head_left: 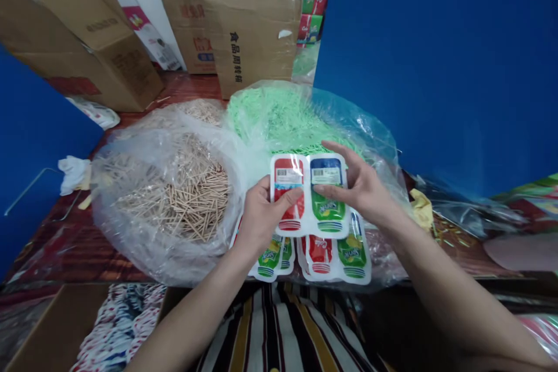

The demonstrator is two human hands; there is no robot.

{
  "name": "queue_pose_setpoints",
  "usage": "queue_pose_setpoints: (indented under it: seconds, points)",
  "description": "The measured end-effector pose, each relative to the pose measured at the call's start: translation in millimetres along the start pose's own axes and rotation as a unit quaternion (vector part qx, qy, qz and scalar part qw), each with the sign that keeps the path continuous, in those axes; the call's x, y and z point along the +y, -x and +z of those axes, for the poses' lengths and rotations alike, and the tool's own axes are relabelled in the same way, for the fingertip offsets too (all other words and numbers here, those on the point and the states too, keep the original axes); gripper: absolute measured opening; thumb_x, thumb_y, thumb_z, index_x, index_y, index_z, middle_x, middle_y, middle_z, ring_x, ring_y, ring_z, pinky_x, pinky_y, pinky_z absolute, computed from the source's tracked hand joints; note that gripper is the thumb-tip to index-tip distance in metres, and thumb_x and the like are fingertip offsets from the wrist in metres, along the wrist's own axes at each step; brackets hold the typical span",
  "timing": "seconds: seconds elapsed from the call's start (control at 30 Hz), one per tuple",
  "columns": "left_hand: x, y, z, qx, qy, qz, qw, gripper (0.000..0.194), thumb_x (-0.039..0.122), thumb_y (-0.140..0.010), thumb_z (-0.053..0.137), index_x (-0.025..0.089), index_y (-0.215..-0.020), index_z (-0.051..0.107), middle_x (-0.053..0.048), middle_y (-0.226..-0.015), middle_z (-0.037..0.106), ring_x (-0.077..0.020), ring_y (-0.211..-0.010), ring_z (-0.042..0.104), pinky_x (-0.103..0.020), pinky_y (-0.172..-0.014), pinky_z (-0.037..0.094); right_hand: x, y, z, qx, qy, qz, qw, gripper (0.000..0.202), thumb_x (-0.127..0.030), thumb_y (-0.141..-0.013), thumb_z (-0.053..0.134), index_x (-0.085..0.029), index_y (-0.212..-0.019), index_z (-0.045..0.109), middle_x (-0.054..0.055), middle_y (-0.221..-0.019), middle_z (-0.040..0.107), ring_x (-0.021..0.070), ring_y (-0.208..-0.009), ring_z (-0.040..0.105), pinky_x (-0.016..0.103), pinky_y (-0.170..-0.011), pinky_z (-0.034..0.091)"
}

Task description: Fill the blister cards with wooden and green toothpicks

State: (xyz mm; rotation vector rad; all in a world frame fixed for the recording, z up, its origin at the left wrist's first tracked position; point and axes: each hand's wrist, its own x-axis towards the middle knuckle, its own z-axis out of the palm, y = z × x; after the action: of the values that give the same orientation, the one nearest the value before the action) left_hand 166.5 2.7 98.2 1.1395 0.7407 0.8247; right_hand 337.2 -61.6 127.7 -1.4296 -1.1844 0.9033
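Observation:
Both hands hold a twin can-shaped packet [308, 209], red on one half and blue-green with "Sprite" lettering on the other. My left hand [264, 209] grips its red half, thumb on the front. Across the green half lies the thumb of my right hand [361, 186]; its forefinger sticks out past the top edge. More such packets [354, 254] lie overlapped just below, some marked "Cola". Behind the held packet is a clear bag of thin green sticks [279, 110]. Left of my hands, an open clear bag [117, 203] holds many thin brown sticks [198, 203].
Cardboard boxes [261, 35] stand at the back of the dark red table [82, 238]. Blue panels [436, 70] rise at both sides. At lower left, a box holds red, white and blue wrapped pieces [117, 325]. Yellow scraps [421, 209] and clear plastic lie at right.

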Motion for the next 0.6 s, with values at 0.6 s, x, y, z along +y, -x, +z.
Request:
queue_pose_setpoints:
  seconds: [0.6]
  points:
    - [-76,29,9.9,0.006,-0.332,-0.023,0.943,0.062,0.047,-0.061,0.074,0.018,-0.11,0.05,-0.007,-0.073,0.065,-0.0303,-0.075,0.064,-0.033,-0.069,0.04,108,100,-19,0.193,0.317,0.121,0.921,0.099,-0.063,-0.068,0.063,-0.018,-0.145,0.018,0.02,-0.123,0.05,0.0319,-0.102,0.059,0.044,-0.075,0.053]
